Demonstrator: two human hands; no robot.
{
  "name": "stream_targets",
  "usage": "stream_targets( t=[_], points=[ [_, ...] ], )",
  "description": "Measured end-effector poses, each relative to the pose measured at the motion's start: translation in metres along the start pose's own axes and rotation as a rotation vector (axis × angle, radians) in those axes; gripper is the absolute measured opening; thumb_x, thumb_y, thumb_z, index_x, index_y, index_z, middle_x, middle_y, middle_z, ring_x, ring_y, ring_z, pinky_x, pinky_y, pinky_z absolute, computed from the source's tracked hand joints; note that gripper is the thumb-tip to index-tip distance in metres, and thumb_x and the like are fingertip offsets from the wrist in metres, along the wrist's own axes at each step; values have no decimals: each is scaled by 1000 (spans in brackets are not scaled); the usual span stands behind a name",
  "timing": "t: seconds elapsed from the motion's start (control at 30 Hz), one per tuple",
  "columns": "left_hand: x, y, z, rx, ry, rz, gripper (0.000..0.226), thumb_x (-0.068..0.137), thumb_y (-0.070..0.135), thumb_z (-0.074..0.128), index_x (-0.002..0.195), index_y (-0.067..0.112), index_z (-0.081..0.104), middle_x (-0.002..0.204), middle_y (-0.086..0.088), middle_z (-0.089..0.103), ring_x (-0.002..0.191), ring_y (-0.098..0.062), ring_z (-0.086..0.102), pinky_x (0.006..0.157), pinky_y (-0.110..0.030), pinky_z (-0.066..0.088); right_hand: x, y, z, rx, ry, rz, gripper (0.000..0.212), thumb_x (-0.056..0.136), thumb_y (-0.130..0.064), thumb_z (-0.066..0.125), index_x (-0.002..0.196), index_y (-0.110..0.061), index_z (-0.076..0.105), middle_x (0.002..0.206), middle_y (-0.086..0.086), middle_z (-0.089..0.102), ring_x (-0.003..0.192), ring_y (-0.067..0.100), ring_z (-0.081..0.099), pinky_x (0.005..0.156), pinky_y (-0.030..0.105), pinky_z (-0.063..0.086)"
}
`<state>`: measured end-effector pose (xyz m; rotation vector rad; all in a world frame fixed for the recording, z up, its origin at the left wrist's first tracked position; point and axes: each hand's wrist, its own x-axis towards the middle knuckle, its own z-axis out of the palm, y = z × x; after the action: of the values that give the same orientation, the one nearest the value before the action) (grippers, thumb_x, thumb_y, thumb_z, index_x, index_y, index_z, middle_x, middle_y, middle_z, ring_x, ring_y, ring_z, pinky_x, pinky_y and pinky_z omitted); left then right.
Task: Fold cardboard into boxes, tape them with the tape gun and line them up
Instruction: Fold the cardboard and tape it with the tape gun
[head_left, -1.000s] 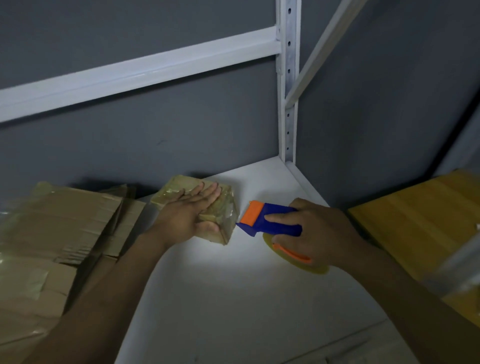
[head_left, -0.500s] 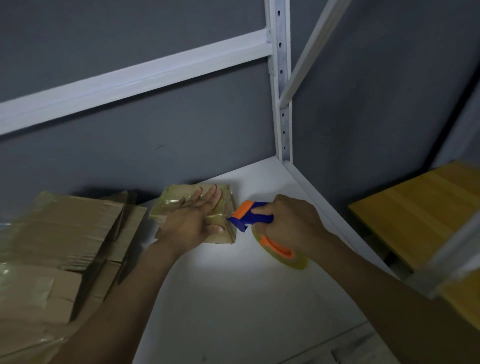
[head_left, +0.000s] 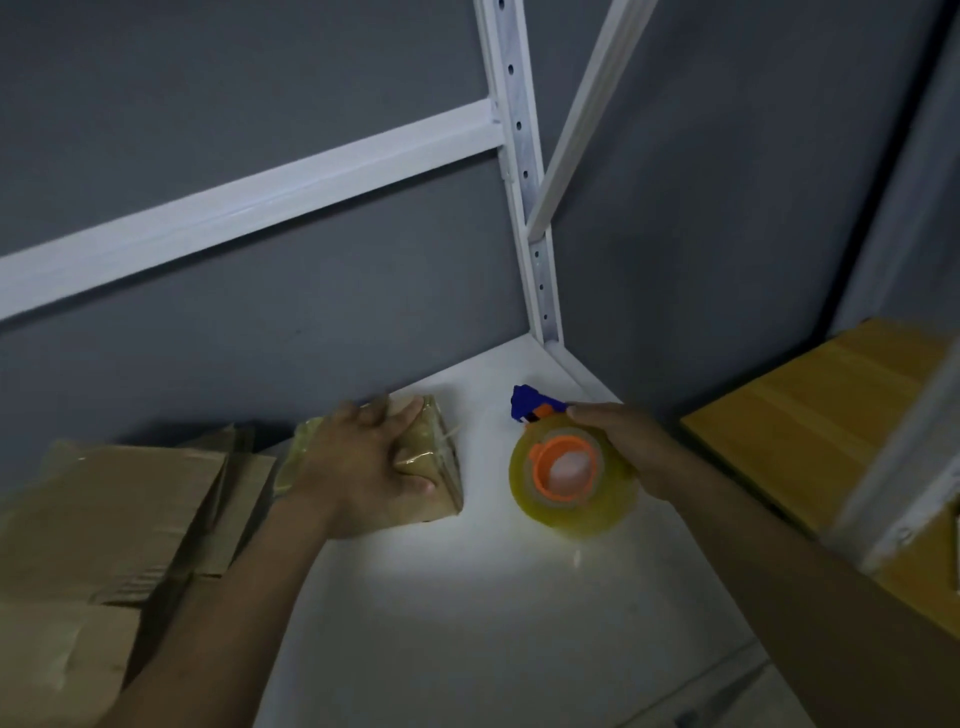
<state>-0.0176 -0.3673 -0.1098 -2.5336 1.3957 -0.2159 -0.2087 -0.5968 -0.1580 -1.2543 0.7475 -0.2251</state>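
the small taped box (head_left: 421, 467) is pressed down flat by the left hand (head_left: 358, 467), fingers spread; just right of the box, the tape gun (head_left: 563, 467) is gripped tight by the right hand (head_left: 628, 447).

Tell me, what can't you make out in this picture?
Head view throughout:
- Small box: top mostly covered by the left hand.
- Tape gun: handle hidden inside the right hand's grip.
- Cardboard pile: dim, cut off by the left edge.
- White post at right: blurred, cut off by the edge.
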Motion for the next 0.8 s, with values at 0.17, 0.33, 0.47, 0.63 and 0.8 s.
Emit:
stream_targets(
  t=[0.17,0.33,0.47,0.63,0.8],
  points=[
    [5,0,8,-190,-21,-88,109,51,92,26,150,45,19,139,4,32,134,-21,23,115,-43,16,24,7,19,-856,270,-319,26,94,-34,49,84,-18,67,82,1,66,78,17,62,76,36,53],
    [-4,-2,13,-448,-31,-78,113,46,87,37,149,45,18,117,12,20,123,-14,26,111,-25,18,11,-10,89,-641,70,-374,35,97,-31,46,78,-5,59,76,11,58,73,18,53,67,31,42],
    [-9,-7,20,-468,-20,-87,109,48,88,39,147,50,17,118,16,17,128,-14,23,111,-23,15,21,-12,113,-30,-245,27,28,96,-34,54,105,-8,62,107,7,67,100,20,64,91,31,50],
    [-11,-11,27,-496,21,-96,103,50,88,47,145,54,22,121,21,22,127,-12,26,109,-22,20,29,-11,116,53,-136,69,13,90,-17,65,87,-5,62,77,8,63,69,15,61,63,26,54],
    [-10,-13,30,-490,34,-84,103,52,88,46,146,50,25,125,18,28,125,-12,29,106,-22,21,30,6,137,-147,-42,27,27,93,-27,61,79,-3,62,61,7,58,51,16,55,60,32,56]
  ],
)
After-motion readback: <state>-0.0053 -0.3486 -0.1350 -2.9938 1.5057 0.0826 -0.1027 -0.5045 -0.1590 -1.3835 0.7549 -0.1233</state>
